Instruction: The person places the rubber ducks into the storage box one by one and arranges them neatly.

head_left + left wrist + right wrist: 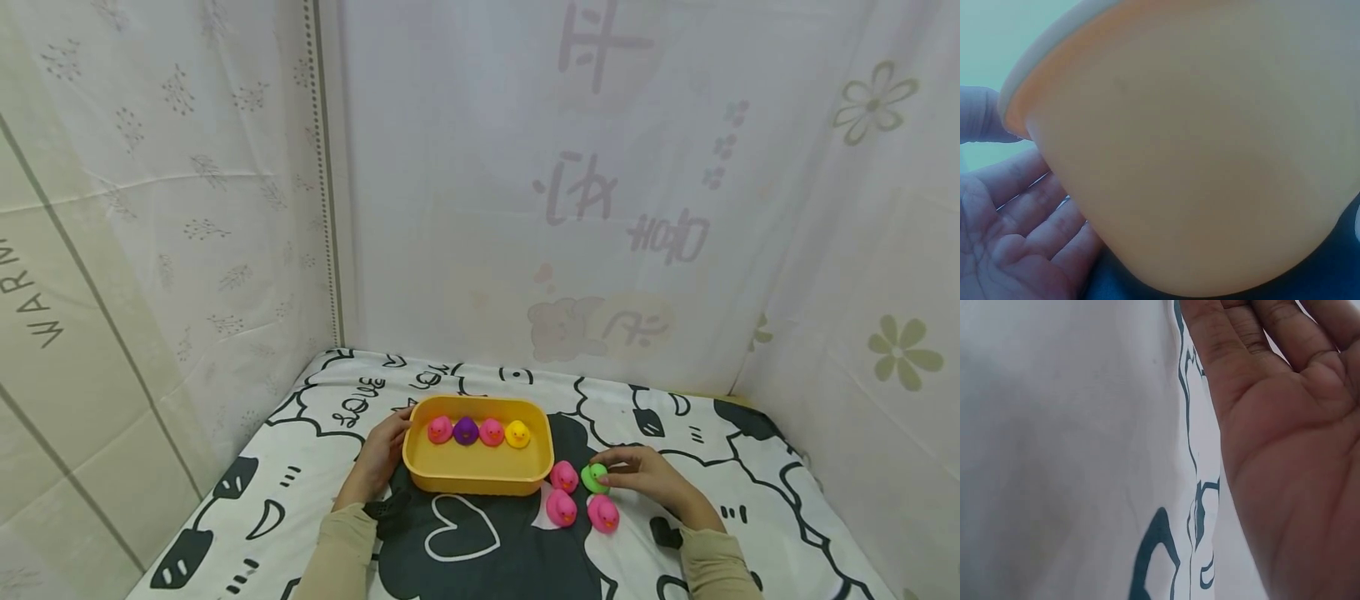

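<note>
At the left end of a yellow plastic tub [480, 485], my left hand [384, 450] holds the tub by its rim and side wall. Up close in the left wrist view, the thumb [979, 114] is at the rim and the fingers lie along the outer wall. Inside the tub a row of small rubber ducks runs pink [440, 430], purple [466, 431], pink [491, 432] and yellow [517, 434]. My right hand [647, 477] pinches a green rubber duck [595, 477] between thumb and fingers, right of the tub; the right wrist view shows only the palm [1291, 444].
Around the green duck sit three pink ducks: one [564, 477] by the tub's right corner, another [561, 508] below it, a third [603, 513] nearer me. Everything rests on a black-and-white patterned cloth [465, 575]. Pale printed curtains [450, 208] enclose the back and sides.
</note>
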Demonstrator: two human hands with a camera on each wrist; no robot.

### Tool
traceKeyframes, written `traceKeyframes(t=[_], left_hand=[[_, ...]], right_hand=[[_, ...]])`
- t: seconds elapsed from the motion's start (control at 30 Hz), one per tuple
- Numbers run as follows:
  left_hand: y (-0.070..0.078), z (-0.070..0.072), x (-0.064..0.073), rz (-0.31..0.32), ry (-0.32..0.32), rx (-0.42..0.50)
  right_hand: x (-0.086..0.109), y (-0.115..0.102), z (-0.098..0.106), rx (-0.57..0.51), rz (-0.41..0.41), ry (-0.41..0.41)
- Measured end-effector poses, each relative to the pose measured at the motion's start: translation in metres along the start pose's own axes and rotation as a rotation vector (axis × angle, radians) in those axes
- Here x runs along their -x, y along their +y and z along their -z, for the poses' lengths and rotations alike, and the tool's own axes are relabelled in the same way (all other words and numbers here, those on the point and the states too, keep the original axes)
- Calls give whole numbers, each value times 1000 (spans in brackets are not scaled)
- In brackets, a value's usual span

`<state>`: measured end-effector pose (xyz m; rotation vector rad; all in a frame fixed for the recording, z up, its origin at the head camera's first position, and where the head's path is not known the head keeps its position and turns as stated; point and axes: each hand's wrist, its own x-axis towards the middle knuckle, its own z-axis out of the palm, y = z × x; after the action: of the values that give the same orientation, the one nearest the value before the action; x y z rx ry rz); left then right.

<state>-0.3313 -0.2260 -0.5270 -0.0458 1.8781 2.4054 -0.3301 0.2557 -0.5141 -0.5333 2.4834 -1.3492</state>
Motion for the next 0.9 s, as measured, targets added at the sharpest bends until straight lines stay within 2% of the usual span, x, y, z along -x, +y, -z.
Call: traceKeyframes(t=[0.23,0.57,0.9], left_hand=[[1,0,0,-6,-7,-1],[-1,0,2,15,28,-15],[-1,-2,1,9,30,0]], right_hand=[[-2,2,1,7,-1,38],[-2,-3,0,8,-3,49],[-2,-6,2,54,71,81]])
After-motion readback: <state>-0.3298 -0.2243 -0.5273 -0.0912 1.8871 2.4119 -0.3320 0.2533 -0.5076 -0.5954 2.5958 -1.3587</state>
